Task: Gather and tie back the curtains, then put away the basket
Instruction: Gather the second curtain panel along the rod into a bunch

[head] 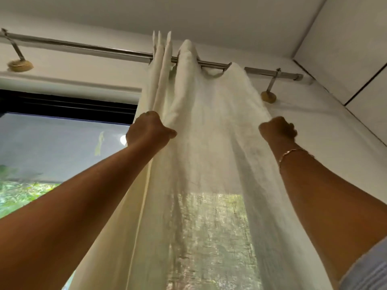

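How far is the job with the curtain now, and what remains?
Done: the left part of the curtain is bunched in folds on the rod. In hand: the left hand grips those folds and the right hand grips the right edge, which hangs spread. Left: gathering the rest, tying back, the basket; neither tie nor basket is in view.

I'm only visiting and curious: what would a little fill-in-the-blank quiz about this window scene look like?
1. The cream curtain hangs from a metal ____.
2. The left hand and right hand both grip the ____.
3. A thin bracelet circles the ____ wrist.
4. Bare window glass shows on the curtain's ____ side.
Missing words: rod; curtain; right; left.
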The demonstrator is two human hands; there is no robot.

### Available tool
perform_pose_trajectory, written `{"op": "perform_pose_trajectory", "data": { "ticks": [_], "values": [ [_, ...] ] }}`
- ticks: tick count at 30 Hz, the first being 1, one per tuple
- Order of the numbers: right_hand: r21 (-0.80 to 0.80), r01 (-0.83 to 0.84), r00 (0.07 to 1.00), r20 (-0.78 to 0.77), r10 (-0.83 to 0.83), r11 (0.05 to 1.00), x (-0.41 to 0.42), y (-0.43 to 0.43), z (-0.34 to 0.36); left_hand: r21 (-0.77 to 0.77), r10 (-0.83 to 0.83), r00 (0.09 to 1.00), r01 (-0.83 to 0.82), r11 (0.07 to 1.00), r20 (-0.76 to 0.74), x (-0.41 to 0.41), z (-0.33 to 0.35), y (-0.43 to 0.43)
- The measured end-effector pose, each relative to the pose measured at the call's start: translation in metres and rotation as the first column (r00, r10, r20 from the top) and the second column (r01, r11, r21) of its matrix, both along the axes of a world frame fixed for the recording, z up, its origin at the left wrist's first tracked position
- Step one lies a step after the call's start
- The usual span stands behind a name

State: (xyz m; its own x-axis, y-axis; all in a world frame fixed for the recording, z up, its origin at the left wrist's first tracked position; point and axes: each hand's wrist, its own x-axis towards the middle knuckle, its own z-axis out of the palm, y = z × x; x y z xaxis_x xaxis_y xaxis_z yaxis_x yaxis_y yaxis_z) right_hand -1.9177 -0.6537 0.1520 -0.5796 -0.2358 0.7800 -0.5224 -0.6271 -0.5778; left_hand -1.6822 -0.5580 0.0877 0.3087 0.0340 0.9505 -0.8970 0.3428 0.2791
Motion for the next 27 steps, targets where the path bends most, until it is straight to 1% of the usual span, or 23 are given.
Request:
{"op": "perform_pose_trajectory", "data": {
  "ticks": [2, 3, 4, 5, 6, 7, 9, 10, 11, 13, 14, 15, 16, 17, 18, 19, 20, 21, 22, 23, 25, 27],
  "values": [
    [0.045, -0.221, 0.975, 0.015, 0.220, 0.974, -0.013, -0.010, -0.007, -0.012, 0.006, 1.000, -0.006, 1.000, 0.005, -0.001, -0.002, -0.002],
    [0.028, -0.316, 0.949, 0.004, 0.316, 0.948, -0.015, -0.011, -0.009, -0.024, 0.002, 1.000, -0.002, 1.000, 0.004, -0.002, -0.003, -0.002],
    [-0.003, -0.365, 0.931, -0.006, 0.365, 0.931, -0.014, -0.011, -0.010, -0.034, -0.003, 1.000, 0.003, 0.999, 0.004, -0.002, -0.003, -0.003],
    [-0.040, -0.351, 0.936, -0.027, 0.351, 0.935, -0.012, -0.012, -0.009, -0.038, -0.008, 1.000, 0.008, 0.999, 0.009, -0.004, -0.004, -0.003],
    [-0.099, -0.295, 0.955, -0.042, 0.292, 0.950, -0.009, -0.010, -0.008, -0.035, -0.011, 1.000, 0.012, 0.999, 0.014, -0.005, -0.005, -0.003],
    [-0.174, -0.206, 0.978, -0.055, 0.199, 0.963, -0.004, -0.009, -0.006, -0.024, -0.007, 1.000, 0.007, 1.000, 0.017, -0.007, -0.006, -0.003],
    [-0.307, -0.124, 0.992, -0.076, 0.105, 0.944, 0.012, 0.003, -0.006, -0.003, 0.025, 0.999, -0.025, 1.000, 0.022, -0.009, -0.006, -0.003],
    [-0.350, -0.137, 0.990, -0.080, 0.116, 0.927, 0.019, 0.010, -0.004, 0.001, 0.040, 0.999, -0.040, 0.999, 0.021, -0.010, -0.006, -0.004],
    [-0.384, -0.179, 0.984, -0.073, 0.163, 0.906, 0.027, 0.016, -0.002, -0.008, 0.049, 0.999, -0.049, 0.999, 0.010, -0.010, -0.005, -0.005],
    [-0.405, -0.338, 0.932, -0.018, 0.362, 0.850, 0.040, 0.028, 0.002, -0.057, 0.030, 0.999, -0.031, 0.998, -0.033, -0.007, -0.002, -0.005],
    [-0.369, -0.413, 0.893, 0.016, 0.450, 0.833, 0.042, 0.027, 0.006, -0.083, 0.001, 0.999, -0.005, 0.997, -0.051, -0.004, -0.001, -0.005],
    [-0.342, -0.469, 0.859, 0.038, 0.511, 0.814, 0.044, 0.029, 0.010, -0.101, -0.030, 0.998, 0.024, 0.995, -0.062, -0.002, 0.000, -0.004],
    [-0.254, -0.492, 0.856, 0.032, 0.515, 0.833, 0.045, 0.029, 0.011, -0.112, -0.058, 0.996, 0.050, 0.992, -0.067, 0.001, 0.000, -0.003],
    [-0.196, -0.519, 0.843, 0.045, 0.536, 0.832, 0.045, 0.029, 0.011, -0.119, -0.080, 0.995, 0.072, 0.990, -0.067, 0.003, 0.001, -0.003],
    [-0.221, -0.631, 0.747, 0.084, 0.659, 0.743, 0.045, 0.026, 0.011, -0.125, -0.099, 0.993, 0.091, 0.988, -0.064, 0.006, 0.001, -0.002],
    [-0.234, -0.661, 0.721, 0.063, 0.690, 0.713, 0.045, 0.026, 0.007, -0.131, -0.117, 0.991, 0.108, 0.985, -0.058, 0.008, 0.001, -0.001],
    [-0.270, -0.538, 0.818, 0.062, 0.572, 0.798, 0.045, 0.024, 0.006, -0.136, -0.132, 0.990, 0.124, 0.983, -0.049, 0.011, 0.001, -0.001],
    [-0.269, -0.339, 0.923, 0.090, 0.374, 0.901, 0.047, 0.025, 0.005, -0.141, -0.146, 0.989, 0.139, 0.980, -0.038, 0.012, 0.001, -0.001],
    [-0.305, -0.151, 0.980, 0.082, 0.184, 0.940, 0.050, 0.027, 0.005, -0.145, -0.159, 0.987, 0.154, 0.977, -0.025, 0.014, 0.001, -0.001],
    [-0.352, -0.046, 0.998, 0.021, 0.057, 0.935, 0.054, 0.030, 0.005, -0.147, -0.170, 0.985, 0.166, 0.975, -0.012, 0.015, 0.001, -0.001],
    [-0.404, -0.064, 0.994, -0.110, 0.021, 0.913, 0.071, 0.040, 0.009, -0.143, -0.186, 0.982, 0.187, 0.972, 0.020, 0.017, 0.002, -0.002],
    [-0.423, -0.078, 0.962, -0.269, -0.043, 0.903, 0.091, 0.049, 0.018, -0.139, -0.199, 0.979, 0.205, 0.969, 0.056, 0.018, 0.002, -0.003]
  ]
}}
